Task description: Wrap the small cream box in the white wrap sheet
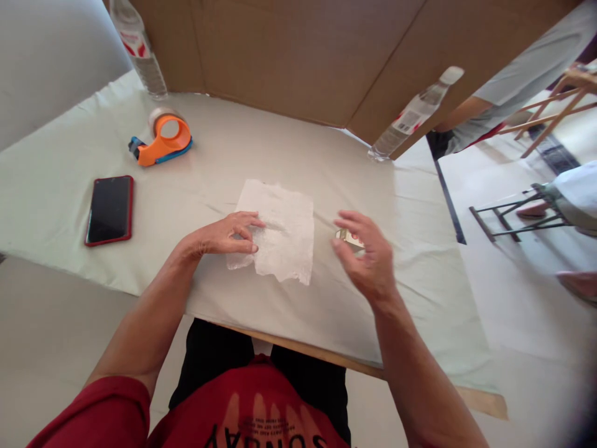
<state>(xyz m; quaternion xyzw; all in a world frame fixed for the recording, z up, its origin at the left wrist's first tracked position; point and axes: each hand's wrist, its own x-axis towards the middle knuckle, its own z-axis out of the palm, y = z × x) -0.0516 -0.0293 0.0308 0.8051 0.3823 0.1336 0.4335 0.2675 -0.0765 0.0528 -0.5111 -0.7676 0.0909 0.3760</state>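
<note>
A sheet of bubble wrap (284,230), whitish and clear with ragged edges, lies flat on the table in front of me. My left hand (228,235) rests at its left side, fingers apart and fingertips on the sheet. To the right of the sheet, my right hand (366,255) curves over a small box (351,239) with a pale, red-marked top. Its thumb and fingers are spread on either side of the box, and the hand hides much of it. Whether the fingers touch the box is hard to see.
An orange tape dispenser (163,142) and a red-cased phone (110,210) lie at left. Water bottles stand at back left (140,53) and lean at right (415,118) by a cardboard panel (298,56). Beyond it are another person's arm (464,113) and a folding stool (517,214).
</note>
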